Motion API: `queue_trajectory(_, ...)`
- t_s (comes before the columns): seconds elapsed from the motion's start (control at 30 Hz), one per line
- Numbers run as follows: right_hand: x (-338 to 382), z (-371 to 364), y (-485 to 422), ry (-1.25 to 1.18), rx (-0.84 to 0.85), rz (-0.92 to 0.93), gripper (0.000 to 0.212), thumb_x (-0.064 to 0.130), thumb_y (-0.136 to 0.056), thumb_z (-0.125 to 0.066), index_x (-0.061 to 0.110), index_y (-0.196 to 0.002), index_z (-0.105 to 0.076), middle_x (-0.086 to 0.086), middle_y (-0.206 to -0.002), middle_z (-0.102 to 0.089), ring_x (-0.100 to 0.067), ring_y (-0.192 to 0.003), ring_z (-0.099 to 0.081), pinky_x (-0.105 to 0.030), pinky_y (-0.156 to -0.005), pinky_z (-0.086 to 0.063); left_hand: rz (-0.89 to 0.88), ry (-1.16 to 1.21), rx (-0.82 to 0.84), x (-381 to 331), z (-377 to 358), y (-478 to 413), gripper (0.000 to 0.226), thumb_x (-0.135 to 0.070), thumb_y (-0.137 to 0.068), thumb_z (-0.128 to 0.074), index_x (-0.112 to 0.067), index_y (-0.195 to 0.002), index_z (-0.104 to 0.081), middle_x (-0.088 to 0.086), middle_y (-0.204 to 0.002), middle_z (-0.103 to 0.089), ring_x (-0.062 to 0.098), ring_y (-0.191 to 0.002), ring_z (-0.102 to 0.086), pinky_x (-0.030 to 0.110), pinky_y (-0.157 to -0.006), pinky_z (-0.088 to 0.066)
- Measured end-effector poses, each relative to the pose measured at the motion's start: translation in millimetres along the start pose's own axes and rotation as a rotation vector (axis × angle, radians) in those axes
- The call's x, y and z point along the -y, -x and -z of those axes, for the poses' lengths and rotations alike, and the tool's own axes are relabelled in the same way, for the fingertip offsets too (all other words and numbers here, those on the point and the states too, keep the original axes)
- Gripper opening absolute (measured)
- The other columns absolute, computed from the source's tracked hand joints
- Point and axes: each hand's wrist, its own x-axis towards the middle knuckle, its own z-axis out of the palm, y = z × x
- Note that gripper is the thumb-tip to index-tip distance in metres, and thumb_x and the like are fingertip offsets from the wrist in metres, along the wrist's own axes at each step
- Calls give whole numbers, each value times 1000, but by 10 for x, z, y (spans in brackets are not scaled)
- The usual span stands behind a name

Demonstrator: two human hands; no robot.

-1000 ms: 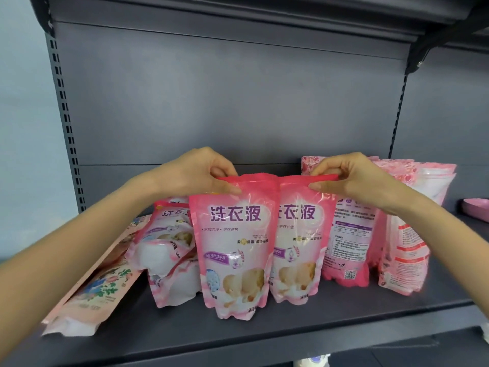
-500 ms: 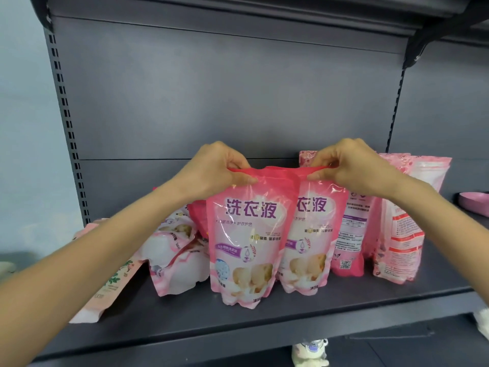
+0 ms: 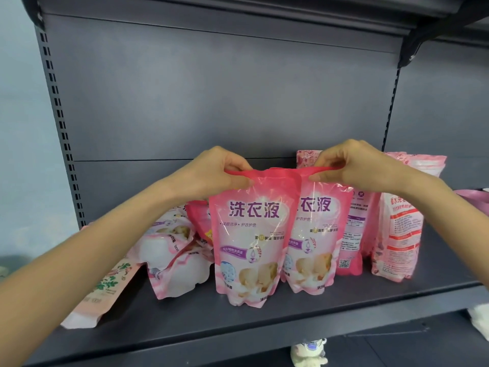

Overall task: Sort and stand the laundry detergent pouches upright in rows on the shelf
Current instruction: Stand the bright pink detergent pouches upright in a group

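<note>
Because soft pouches sag unless held from above, the head view shows the left hand [image 3: 219,173] pinching the top seam of the front pink pouch [image 3: 251,242]. The right hand [image 3: 352,165] pinches the seam of the second pouch [image 3: 315,234], which is overlapped behind the first, and both bases seem to rest mid-shelf [image 3: 238,321]. Both are sealed and bulge low, so they probably hold liquid; slumped pouches [image 3: 172,255] lie to the left and upright pouches [image 3: 397,234] stand to the right.

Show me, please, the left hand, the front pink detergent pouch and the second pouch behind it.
left hand [image 3: 218,174], head view, back of the hand.
front pink detergent pouch [image 3: 251,250], head view, middle of its printed face.
second pouch [image 3: 313,247], head view, lower printed face.
</note>
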Motion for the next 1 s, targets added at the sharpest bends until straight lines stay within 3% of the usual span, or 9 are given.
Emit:
queue_trajectory(0.1, 67, 28, -26, -1, 13, -3, 9, 25, -81, -70, 17, -83, -73, 18, -65, -66, 9, -59, -58, -3, -56, -42, -2, 21, 37, 10, 22, 27, 14, -15, -82, -68, -20, -94, -73, -14, -85, -73, -6, -73, -66, 22, -77, -54)
queue_trajectory(0.3, 257, 38, -114, 50, 19, 7, 22, 38, -86, -61, 21, -96, -72, 6, -95, -72, -7, -91, -64, -24, -85, -50, 8, 94, 41, 53, 139, 154, 16, -22, -84, -66, -18, -100, -69, -3, -93, -74, 14, -88, -69, 37, -88, -54)
queue_trajectory(0.47, 575, -97, -236, 14, 14, 72, 30, 42, -90, -52, 28, -112, -66, 15, -107, -67, 0, -100, -59, -11, -88, -41, -7, 32, 13, 188, 358, 385, 25, -39, -86, -57, -25, -105, -67, -12, -98, -71, -2, -91, -65, 14, -82, -50)
queue_trajectory(0.57, 817, -219, -306, 15, 52, 112, 39, 47, -91, -48, 28, -124, -59, 15, -122, -61, 0, -113, -54, -12, -94, -36, 37, -23, 24, 354, 529, 580, 40, -47, -87, -48, -27, -119, -60, -19, -113, -64, -8, -103, -58, 12, -92, -44)
queue_trajectory(0.67, 1068, -341, -359, 80, 76, 138, 53, 58, -88, -39, 32, -132, -50, 16, -134, -53, -4, -125, -46, -24, -104, -35, 100, -106, 21, 522, 694, 791, 50, -56, -85, -38, -34, -127, -54, -25, -126, -54, -10, -114, -49, 15, -102, -34)
queue_trajectory(0.77, 1338, -477, -389, 202, 62, 147, 62, 68, -84, -28, 39, -137, -42, 18, -141, -44, -10, -130, -41, -39, -106, -36, 152, -298, -15, 633, 803, 988, 54, -59, -87, -30, -37, -134, -45, -25, -134, -44, -7, -119, -40, 12, -98, -28)
queue_trajectory(0.87, 1631, -670, -361, 329, 35, 209, 59, 64, -90, -23, 38, -142, -32, 18, -147, -36, -10, -132, -38, -35, -101, -35, 165, -579, -25, 757, 855, 1164, 66, -71, -86, -16, -38, -140, -35, -20, -144, -37, 4, -131, -37, 29, -107, -30)
queue_trajectory(1.0, 1941, -1042, -287, 396, 54, 345, 64, 61, -91, -19, 30, -147, -22, 12, -154, -22, -8, -141, -21, -30, -112, -22, 219, -769, -26, 1003, 903, 1358, 91, -73, -68, 6, -35, -144, -26, -16, -151, -26, 9, -137, -29, 34, -109, -26)
